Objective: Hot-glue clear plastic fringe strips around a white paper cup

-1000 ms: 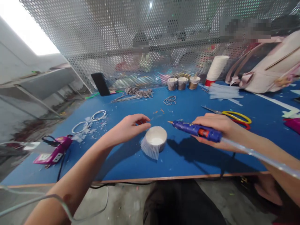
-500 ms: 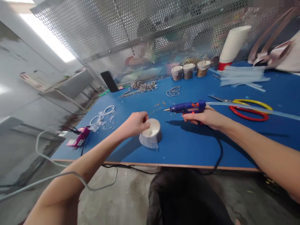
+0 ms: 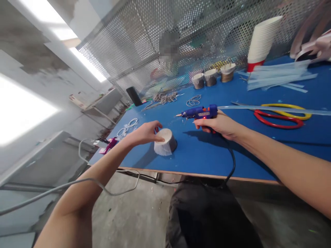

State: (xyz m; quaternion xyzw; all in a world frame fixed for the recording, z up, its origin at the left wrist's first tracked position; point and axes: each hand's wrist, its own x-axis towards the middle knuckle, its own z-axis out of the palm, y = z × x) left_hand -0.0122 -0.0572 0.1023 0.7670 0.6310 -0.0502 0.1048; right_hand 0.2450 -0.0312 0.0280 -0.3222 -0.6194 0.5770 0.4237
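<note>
My left hand point(image 3: 148, 133) grips the rim of a small pale cup point(image 3: 170, 140), thumb at its top edge and fingers bent behind. The cup leans slightly on the blue table. A pleated whitish strip point(image 3: 162, 148) wraps the near left of its side. In my right hand point(image 3: 216, 123) is a blue hot glue gun point(image 3: 198, 112), with a red light lit on its body. Its metal nozzle points left, above and apart from the cup. A long clear glue stick point(image 3: 240, 107) runs out of the gun's back toward the right.
Scissors point(image 3: 279, 125) with red and yellow handles lie right, near translucent strips point(image 3: 280, 75) and stacked paper cups point(image 3: 263, 41). Wrapped cups point(image 3: 210, 78), grey cord point(image 3: 165, 98) and a phone point(image 3: 133, 96) line the back. White rings point(image 3: 132, 122) lie left. The gun's black cable point(image 3: 232, 162) crosses the front edge.
My view has swung and tilted. My right hand has carried the glue gun a little left over the table. The cup leans more in my left hand, its opening turned differently.
</note>
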